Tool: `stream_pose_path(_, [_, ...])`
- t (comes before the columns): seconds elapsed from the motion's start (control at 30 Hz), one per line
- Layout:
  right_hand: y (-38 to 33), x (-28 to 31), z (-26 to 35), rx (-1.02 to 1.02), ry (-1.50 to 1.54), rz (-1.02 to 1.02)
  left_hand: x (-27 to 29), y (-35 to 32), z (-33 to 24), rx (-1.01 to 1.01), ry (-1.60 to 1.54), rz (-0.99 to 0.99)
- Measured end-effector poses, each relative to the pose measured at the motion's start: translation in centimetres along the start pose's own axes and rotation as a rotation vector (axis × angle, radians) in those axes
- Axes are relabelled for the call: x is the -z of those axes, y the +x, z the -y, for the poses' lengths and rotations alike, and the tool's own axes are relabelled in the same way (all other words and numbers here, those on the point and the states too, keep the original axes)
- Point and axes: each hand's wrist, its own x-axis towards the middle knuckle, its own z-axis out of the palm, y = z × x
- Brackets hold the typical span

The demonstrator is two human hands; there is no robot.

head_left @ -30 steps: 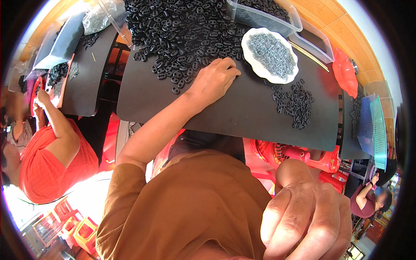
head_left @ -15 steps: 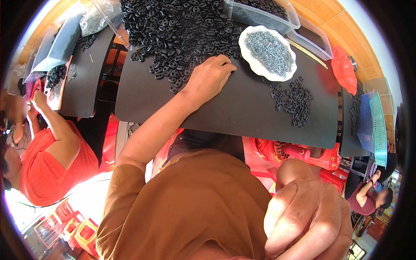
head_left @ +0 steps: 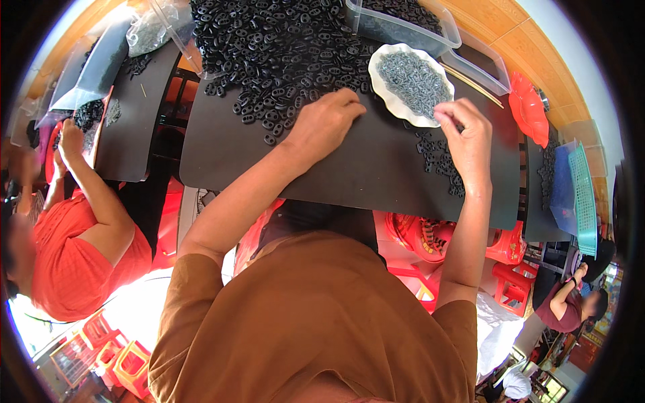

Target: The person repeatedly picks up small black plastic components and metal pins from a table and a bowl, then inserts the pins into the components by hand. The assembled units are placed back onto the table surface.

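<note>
My left hand (head_left: 328, 119) rests on the dark table beside a large heap of small black plastic pieces, each with two holes (head_left: 269, 74). Its fingers are curled, and whatever they hold is hidden. At the near right rim of a white scalloped bowl (head_left: 378, 84), my right hand (head_left: 468, 131) has its thumb and index finger drawn together. Many small shiny grey pieces (head_left: 413, 80) fill the bowl. Anything in that pinch is too small to make out. Partly behind my right wrist lies a loose group of small black pieces (head_left: 433, 153).
Behind the bowl stand a clear plastic box (head_left: 403, 33) with black pieces, and two thin sticks (head_left: 474, 86). A red scalloped dish (head_left: 527, 111) is at the table's right end. Another person in red (head_left: 91, 248) works at a table on the left. Red stools (head_left: 131, 366) stand lower left.
My right hand has moved from close in front of my body, at lower right, up and forward to the bowl's rim. My left hand has stayed nearly still.
</note>
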Motion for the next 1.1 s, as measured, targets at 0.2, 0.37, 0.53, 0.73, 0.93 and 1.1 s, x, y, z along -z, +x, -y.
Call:
stream_pose_path(0.2, [-1.4,-0.4,-1.5,-0.137,-0.101,-0.087,-3.8,0.7,-3.1,-0.276,0.045,0.068])
stream_pose_path(0.37, [-0.5,-1.9,-2.4,0.025,-0.266,-0.077,-5.4,1.3,-5.5,-0.198,0.070,0.140])
stream_pose_path(0.53, [1.4,-3.5,-2.2,0.186,-0.381,0.061,-6.4,1.3,-6.7,-0.232,0.043,0.158])
stream_pose_path(0.73, [3.1,-5.3,-3.9,0.235,-0.481,0.210,-4.8,0.6,-5.9,-0.307,-0.046,0.126])
stream_pose_path(0.93, [3.8,-5.3,-4.5,0.183,-0.482,0.279,1.0,0.4,-0.6,-0.196,0.048,-0.044])
stream_pose_path(1.1, [4.1,-5.0,-4.2,0.098,-0.331,0.258,1.6,1.1,1.2,-0.083,0.201,0.041])
